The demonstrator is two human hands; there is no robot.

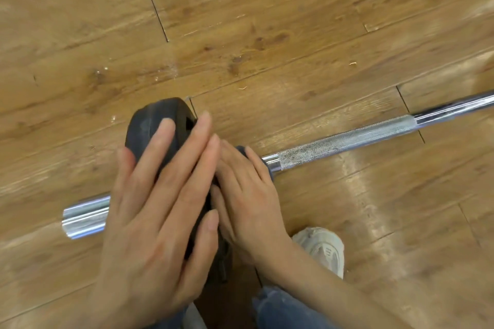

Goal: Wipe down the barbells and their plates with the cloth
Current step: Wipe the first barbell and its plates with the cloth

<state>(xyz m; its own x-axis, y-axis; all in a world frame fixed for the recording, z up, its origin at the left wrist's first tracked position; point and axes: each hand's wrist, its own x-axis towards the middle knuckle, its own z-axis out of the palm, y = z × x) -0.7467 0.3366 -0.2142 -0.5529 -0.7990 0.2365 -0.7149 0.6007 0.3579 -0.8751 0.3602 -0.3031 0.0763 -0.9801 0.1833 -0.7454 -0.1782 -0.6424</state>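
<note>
The left hand (157, 203) lies flat, fingers straight, steadying the plate (157, 128); the right hand (248, 195) presses the cloth (242, 149) against its inner face, likely wiping toward the bar (347, 141) next.

You're looking down at a wood floor (267, 21) — brown planks w/ dark seams. A shiny barbell (347, 141) lies on it, running from lower left to the right edge. A black plate (152, 125) on the bar stands on the floor too. A pale shoe (323, 246) rests on the planks near the bar — plus tiny crumbs (352, 63) farther off.
</note>
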